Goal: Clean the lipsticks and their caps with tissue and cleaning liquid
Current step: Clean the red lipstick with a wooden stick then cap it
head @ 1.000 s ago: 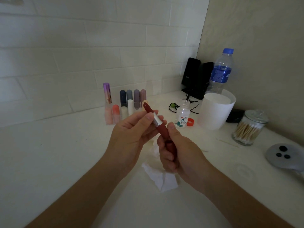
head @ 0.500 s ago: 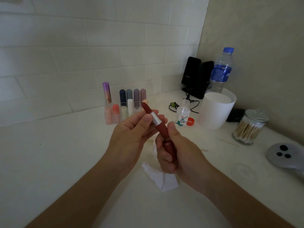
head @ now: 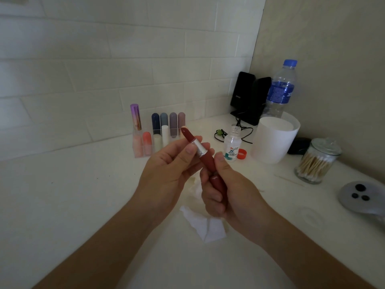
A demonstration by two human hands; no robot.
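Dark-red uncapped lipstick (head: 208, 162), silver collar — left hand (head: 166, 165) pinches collar, right hand (head: 227, 195) grips base; crumpled white tissue (head: 208, 228) lies on tabletop — wiping likely pending.

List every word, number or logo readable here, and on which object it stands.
"75": label of the small clear bottle; the smaller print around it is unreadable.
Black speaker: pale brand word, too blurred to read.
Water bottle: white marks on the blue label, unreadable.
Purple tube: tiny logo, unreadable.
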